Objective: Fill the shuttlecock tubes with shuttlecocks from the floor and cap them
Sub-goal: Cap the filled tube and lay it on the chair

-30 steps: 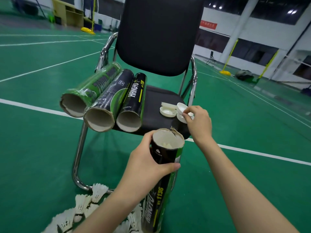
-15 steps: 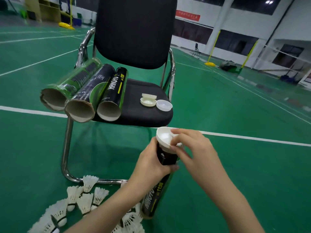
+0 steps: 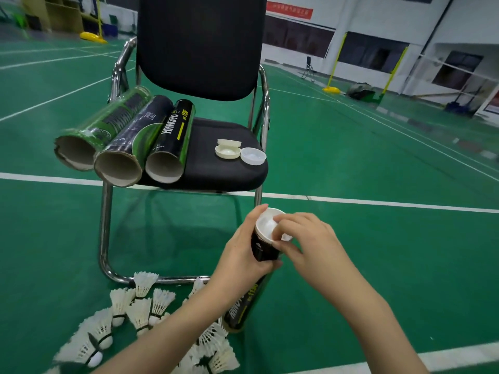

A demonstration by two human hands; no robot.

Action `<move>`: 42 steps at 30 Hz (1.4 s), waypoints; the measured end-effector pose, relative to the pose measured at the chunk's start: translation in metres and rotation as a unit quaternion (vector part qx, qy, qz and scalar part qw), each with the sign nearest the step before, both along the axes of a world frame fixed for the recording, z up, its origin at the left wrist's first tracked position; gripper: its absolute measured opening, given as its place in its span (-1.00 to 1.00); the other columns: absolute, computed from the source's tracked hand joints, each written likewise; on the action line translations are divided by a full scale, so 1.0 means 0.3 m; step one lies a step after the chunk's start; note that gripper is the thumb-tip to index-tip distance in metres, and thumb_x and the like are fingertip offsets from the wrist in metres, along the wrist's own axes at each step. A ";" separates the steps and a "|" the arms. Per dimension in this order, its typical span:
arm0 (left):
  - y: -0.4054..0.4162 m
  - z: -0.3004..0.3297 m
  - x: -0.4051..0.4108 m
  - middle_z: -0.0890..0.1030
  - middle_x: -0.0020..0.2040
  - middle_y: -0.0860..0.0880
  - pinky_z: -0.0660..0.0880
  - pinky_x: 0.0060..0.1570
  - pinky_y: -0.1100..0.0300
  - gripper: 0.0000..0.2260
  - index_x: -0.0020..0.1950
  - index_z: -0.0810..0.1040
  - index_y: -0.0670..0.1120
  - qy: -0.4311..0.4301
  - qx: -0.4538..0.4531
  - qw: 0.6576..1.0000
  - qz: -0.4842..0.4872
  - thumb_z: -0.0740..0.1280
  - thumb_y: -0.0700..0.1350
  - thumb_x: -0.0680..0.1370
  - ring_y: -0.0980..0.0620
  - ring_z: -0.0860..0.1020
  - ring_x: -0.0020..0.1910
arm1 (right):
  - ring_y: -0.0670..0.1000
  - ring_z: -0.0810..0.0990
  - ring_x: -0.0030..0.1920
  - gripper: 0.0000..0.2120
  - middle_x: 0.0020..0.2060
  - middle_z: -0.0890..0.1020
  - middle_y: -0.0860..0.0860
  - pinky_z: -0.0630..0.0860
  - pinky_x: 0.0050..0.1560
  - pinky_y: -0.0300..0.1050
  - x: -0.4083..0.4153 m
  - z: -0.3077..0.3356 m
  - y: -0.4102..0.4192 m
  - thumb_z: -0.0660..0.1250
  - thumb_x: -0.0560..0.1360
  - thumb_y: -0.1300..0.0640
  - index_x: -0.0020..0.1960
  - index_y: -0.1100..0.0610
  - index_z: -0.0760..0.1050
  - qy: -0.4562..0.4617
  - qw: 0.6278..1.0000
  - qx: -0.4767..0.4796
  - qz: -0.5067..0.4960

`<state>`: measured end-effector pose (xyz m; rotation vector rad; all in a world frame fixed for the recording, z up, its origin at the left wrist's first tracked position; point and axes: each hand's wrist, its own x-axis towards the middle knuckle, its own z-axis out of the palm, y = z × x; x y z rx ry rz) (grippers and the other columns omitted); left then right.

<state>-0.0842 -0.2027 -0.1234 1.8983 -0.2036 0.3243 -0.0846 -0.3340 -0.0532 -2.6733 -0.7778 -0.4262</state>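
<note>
Head view looks down at 2 hands working on 1 black shuttlecock tube [image 3: 263,251] held tilted above the green court floor [image 3: 351,265], in front of the chair. Left hand [image 3: 243,255] wraps its fingers and thumb around the tube just below the top end. Right hand [image 3: 305,241] has its curled fingers on the white cap [image 3: 266,225] sitting on the tube mouth, fingertips pressing its top and rim; whether the cap is fully seated cannot be told. On the black chair [image 3: 221,168] seat lie 3 open tubes side by side, their open mouths facing the camera and overhanging the front edge: a green one [image 3: 102,128] on the left, a dark one with a green patch [image 3: 135,139] in the middle, touching it, and a black one with yellow lettering [image 3: 172,139] on the right. Beside them on the right part of the seat sit 3 loose caps: 2 cream ones [image 3: 228,149] touching each other and 1 clear-white one [image 3: 253,156] just right of them. White shuttlecocks [image 3: 140,303] lie scattered on the floor by the chair's chrome base, at least 10 visible, some partly hidden behind the left forearm. 1 white court line [image 3: 378,201] runs across the floor beneath the chair.
</note>
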 end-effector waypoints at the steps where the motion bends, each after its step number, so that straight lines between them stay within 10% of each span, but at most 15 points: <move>1: -0.001 -0.002 0.000 0.56 0.15 0.12 0.43 0.05 0.40 -0.17 0.25 0.16 0.45 0.001 -0.005 1.000 0.000 0.54 -0.17 0.28 0.14 0.54 0.11 | -0.02 0.40 0.14 -0.94 0.04 0.56 -0.14 0.30 0.16 0.00 0.001 0.004 -0.006 0.36 0.43 0.08 -0.13 0.00 0.49 0.022 1.000 0.020 -0.001; 9: -0.018 0.009 -0.017 0.54 0.16 0.14 0.45 0.03 0.38 -0.15 0.20 0.17 0.52 0.018 -0.019 0.999 -0.035 0.55 -0.19 0.26 0.15 0.53 0.08 | -0.24 0.38 0.17 -0.41 0.17 0.43 -0.28 0.26 0.13 -0.36 0.009 0.022 -0.036 0.44 0.35 -0.01 0.33 -0.07 0.33 0.157 0.976 0.150 -0.023; 19: -0.060 0.023 -0.031 0.58 0.11 0.15 0.45 -0.03 0.43 -0.17 0.36 0.24 0.28 0.029 -0.060 0.996 -0.060 0.56 -0.21 0.26 0.20 0.56 0.02 | -0.25 0.40 0.13 -0.43 0.13 0.43 -0.28 0.27 0.12 -0.37 -0.003 0.031 -0.075 0.42 0.36 -0.02 0.33 -0.08 0.33 0.149 0.976 0.156 -0.030; 26: -0.044 -0.075 -0.056 0.56 0.09 0.20 0.44 -0.11 0.47 -0.19 0.22 0.20 0.46 0.081 -0.064 0.990 -0.092 0.55 -0.21 0.30 0.30 0.55 -0.01 | -0.34 0.32 0.10 -0.40 0.12 0.35 -0.33 0.18 0.00 -0.63 -0.008 -0.086 -0.067 0.40 0.39 -0.04 0.37 -0.06 0.28 0.193 0.973 0.123 -0.026; 37: -0.009 -0.061 -0.051 0.45 0.35 0.13 0.28 0.37 0.14 -0.57 0.31 0.35 0.34 0.158 -0.169 0.942 -0.243 0.25 0.12 0.45 0.18 0.41 0.34 | -0.30 0.32 0.19 -0.44 0.17 0.37 -0.31 0.15 0.03 -0.61 -0.003 -0.093 -0.146 0.38 0.39 -0.06 0.35 -0.08 0.33 0.214 0.972 0.088 -0.040; 42: -0.031 -0.068 -0.053 0.57 0.18 0.06 0.36 0.27 0.21 -0.73 0.28 0.42 0.22 0.164 -0.173 0.947 -0.218 0.19 0.13 0.58 0.19 0.52 0.20 | -0.27 0.28 0.27 -0.45 0.19 0.34 -0.38 0.31 0.27 -0.09 -0.007 -0.093 -0.163 0.33 0.38 -0.17 0.34 -0.17 0.31 0.222 0.972 0.050 -0.055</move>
